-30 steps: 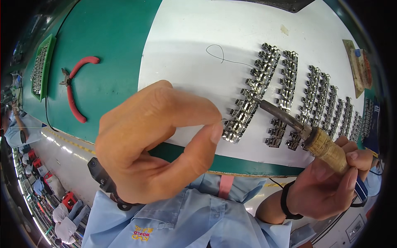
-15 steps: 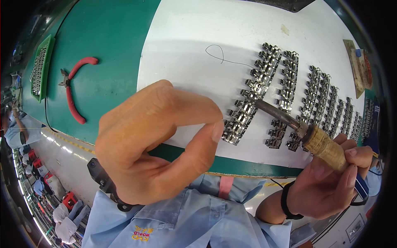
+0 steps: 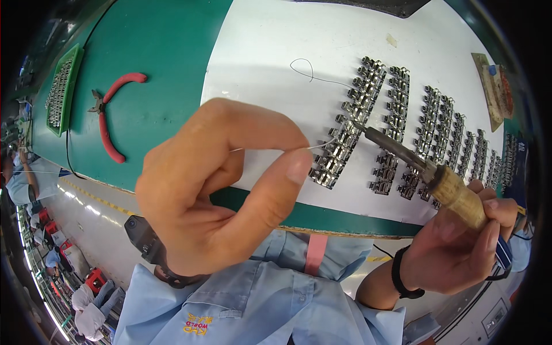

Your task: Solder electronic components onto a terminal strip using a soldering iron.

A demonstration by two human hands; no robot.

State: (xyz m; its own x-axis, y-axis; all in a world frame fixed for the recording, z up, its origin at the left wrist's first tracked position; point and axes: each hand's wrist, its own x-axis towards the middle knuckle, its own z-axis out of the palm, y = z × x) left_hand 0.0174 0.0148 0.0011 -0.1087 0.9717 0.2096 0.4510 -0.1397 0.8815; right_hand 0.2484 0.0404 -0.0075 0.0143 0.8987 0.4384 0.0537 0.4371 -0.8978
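My left hand [image 3: 213,190] pinches a thin silvery solder wire [image 3: 324,144] between thumb and forefinger; the wire's free end reaches the nearest row of small metal parts [image 3: 363,95]. My right hand [image 3: 448,264] grips the wooden handle of a soldering iron [image 3: 462,201]. Its dark tip points left and rests at or just above that same row, near the middle; actual contact is hard to make out. A thin looped wire [image 3: 312,72] runs over the white sheet [image 3: 259,52] to the row's far part.
More rows of metal parts [image 3: 422,132] stand to the right, partly behind the iron. Red-handled cutting pliers [image 3: 104,135] lie on the green mat at left, beyond them a green tray [image 3: 72,86] of metal parts. A stained wooden piece [image 3: 487,92] lies far right.
The iron's tip has shifted slightly up and left along the row. More of the solder wire now shows between my left fingers and the parts. The whole view has shifted slightly.
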